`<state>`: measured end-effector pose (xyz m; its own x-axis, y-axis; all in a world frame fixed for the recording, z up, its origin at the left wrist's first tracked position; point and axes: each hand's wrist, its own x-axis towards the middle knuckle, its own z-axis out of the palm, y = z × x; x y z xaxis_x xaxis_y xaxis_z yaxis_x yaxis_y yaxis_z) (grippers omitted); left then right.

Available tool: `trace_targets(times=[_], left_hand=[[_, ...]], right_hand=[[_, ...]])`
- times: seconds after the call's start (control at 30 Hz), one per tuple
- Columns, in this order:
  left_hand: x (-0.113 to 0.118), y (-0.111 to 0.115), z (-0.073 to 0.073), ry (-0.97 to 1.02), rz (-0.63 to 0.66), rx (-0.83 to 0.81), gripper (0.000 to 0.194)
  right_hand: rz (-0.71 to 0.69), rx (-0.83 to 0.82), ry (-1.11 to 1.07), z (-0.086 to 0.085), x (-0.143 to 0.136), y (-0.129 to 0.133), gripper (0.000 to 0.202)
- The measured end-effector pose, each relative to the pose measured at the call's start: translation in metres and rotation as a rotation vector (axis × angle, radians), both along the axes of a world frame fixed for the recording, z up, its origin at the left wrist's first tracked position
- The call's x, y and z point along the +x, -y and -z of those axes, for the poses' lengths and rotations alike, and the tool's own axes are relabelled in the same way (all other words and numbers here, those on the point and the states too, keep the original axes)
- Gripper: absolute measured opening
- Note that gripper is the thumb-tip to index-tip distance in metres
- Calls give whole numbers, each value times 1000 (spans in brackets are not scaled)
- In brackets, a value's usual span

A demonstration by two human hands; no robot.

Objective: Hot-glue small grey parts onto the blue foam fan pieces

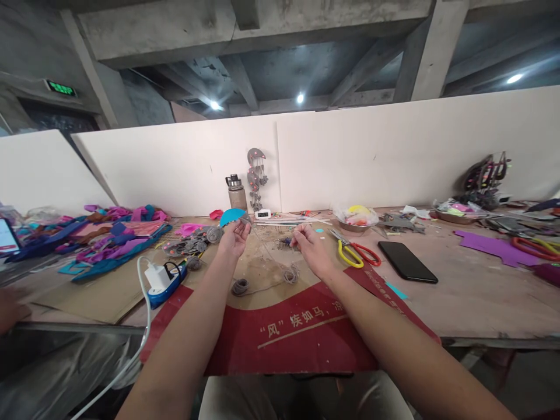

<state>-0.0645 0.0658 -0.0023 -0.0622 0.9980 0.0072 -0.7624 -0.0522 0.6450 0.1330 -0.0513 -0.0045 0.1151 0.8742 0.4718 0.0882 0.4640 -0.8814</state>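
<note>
My left hand (237, 236) is raised over the table, its fingers closed on a small grey piece (245, 219) from which a thin thread hangs. A blue half-round piece (233, 216) shows just behind that hand. My right hand (305, 240) has its fingertips pinched together to the right; what they hold, if anything, is too small to name. Just left of its fingers lies a small dark cluster (284, 243) on the table. Below and between the hands are a coil of grey cord (240, 286) and a looser coil (290, 274), joined by a strand.
Scissors (356, 251) and a black phone (408, 262) lie at right. A bottle (237, 193) and small clock (262, 214) stand behind. A power strip (164, 288), grey cut pieces (190, 242) and coloured fabric (111, 242) are at left. A person's hand (9, 309) shows far left.
</note>
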Motion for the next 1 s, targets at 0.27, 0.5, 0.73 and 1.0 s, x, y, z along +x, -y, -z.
trace_targets(times=[0.27, 0.5, 0.73, 1.0], left_hand=[[1, -4, 4, -8, -11, -11, 12], [9, 3, 4, -28, 37, -9, 9], [13, 3, 6, -81, 81, 16, 10], [15, 1, 9, -144, 145, 33, 9]], right_hand=[[-213, 23, -176, 7, 0, 1, 39], [-221, 7, -165, 9, -4, 2, 42], [-190, 9, -57, 10, -5, 4, 44], [-128, 81, 125, 12, -5, 8, 35]])
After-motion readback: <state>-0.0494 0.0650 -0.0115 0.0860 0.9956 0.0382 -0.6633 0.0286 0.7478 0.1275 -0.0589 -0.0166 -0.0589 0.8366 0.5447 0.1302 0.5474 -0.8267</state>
